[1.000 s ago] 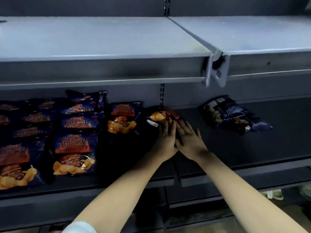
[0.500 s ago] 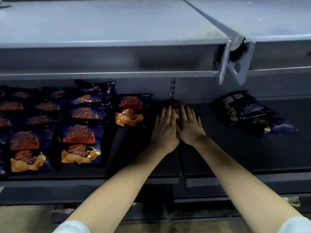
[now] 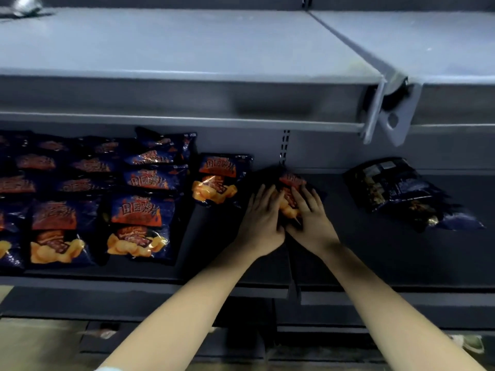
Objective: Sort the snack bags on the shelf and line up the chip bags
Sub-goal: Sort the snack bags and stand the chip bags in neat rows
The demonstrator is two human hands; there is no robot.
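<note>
A dark blue chip bag with orange print lies at the back middle of the lower shelf. My left hand and my right hand rest flat on it side by side, fingers spread, covering most of it. Just to its left lies another chip bag of the same kind. Further left, several matching chip bags lie in overlapping rows. Two dark snack bags with a different print lie in a loose pile at the right of the shelf.
A grey upper shelf overhangs the lower one, with a metal bracket hanging down at the right. A seam divides the lower shelf into two sections beneath my hands. Pale floor shows below.
My hands slid slightly apart and lower on the chip bag, so more of its orange print shows between and above them. The view shifted a little to the left.
</note>
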